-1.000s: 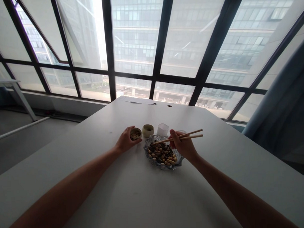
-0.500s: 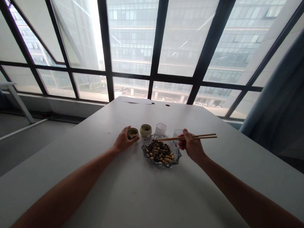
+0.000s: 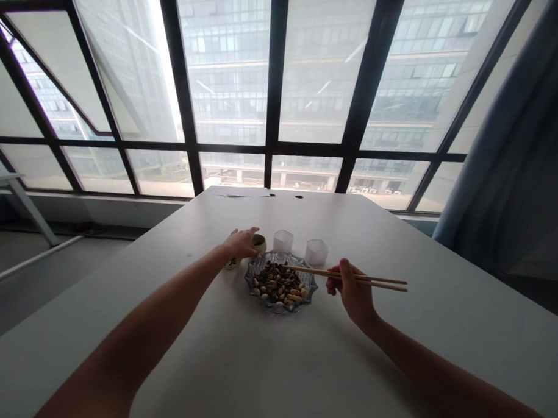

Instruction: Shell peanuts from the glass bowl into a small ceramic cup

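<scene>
My left hand [image 3: 240, 242] is at a small round cream cup [image 3: 261, 245], thumb and forefinger stretched apart on either side of it. Whether the fingers touch the cup is hard to see. Partly hidden under that hand stands another small cup with dark marks [image 3: 232, 263]. My right hand [image 3: 354, 288] is closed around a pair of wooden chopsticks [image 3: 318, 271], their tips over a scalloped glass bowl [image 3: 313, 288]. Inside the bowl lie peanuts and other nuts [image 3: 292, 299] with dark seeds [image 3: 276, 272]. Nothing can be made out between the chopstick tips.
Behind the bowl stand two translucent white cups, one at the back [image 3: 283, 240] and one farther right [image 3: 316, 251]. White paper [image 3: 242, 192] lies at the far end of the white table [image 3: 248, 368]. Large windows are beyond it, and a blue curtain [image 3: 478, 159] hangs at right.
My left hand has left the first small cup and moved right to the second one. My right hand has lowered slightly, tilting the chopsticks. The view has shifted a little.
</scene>
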Action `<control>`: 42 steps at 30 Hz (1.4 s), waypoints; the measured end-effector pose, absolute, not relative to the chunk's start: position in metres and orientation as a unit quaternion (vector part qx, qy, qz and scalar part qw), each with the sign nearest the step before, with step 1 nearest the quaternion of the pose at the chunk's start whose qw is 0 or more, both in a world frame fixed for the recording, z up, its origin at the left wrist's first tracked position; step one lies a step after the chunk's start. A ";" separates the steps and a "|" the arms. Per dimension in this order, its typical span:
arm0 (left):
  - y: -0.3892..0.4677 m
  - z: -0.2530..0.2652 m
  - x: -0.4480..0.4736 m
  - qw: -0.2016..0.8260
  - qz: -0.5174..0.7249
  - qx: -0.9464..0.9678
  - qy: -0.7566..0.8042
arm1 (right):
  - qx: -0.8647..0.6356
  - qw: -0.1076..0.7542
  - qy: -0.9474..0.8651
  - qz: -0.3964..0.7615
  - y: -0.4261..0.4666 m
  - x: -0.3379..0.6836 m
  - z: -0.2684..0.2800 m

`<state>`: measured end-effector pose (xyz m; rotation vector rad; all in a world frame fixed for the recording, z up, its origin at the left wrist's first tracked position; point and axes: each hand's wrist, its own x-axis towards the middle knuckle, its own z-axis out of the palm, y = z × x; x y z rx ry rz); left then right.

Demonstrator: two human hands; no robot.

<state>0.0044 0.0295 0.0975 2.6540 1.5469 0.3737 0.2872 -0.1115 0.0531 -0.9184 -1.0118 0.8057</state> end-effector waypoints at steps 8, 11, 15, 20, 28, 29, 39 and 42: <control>0.030 0.100 0.010 -0.045 0.103 0.900 0.421 | -0.400 0.693 -0.504 0.326 -0.120 0.278 0.052; 0.036 0.098 0.006 -0.005 0.108 0.885 0.454 | -0.398 0.695 -0.505 0.323 -0.119 0.277 0.051; 0.052 0.102 0.001 0.094 0.109 0.845 0.514 | -0.397 0.702 -0.497 0.321 -0.117 0.279 0.051; 0.066 0.111 0.020 0.136 0.078 0.808 0.568 | -0.399 0.698 -0.500 0.323 -0.118 0.278 0.050; 0.058 0.118 0.113 0.060 0.102 0.896 0.429 | -0.396 0.693 -0.502 0.332 -0.121 0.274 0.050; 0.055 0.117 0.124 0.067 0.095 0.905 0.409 | -0.399 0.692 -0.503 0.330 -0.121 0.275 0.050; 0.041 0.111 0.162 -0.004 0.129 0.953 0.275 | -0.398 0.698 -0.495 0.330 -0.115 0.284 0.050; 0.040 0.112 0.148 -0.040 0.153 0.953 0.257 | -0.394 0.715 -0.484 0.315 -0.112 0.287 0.055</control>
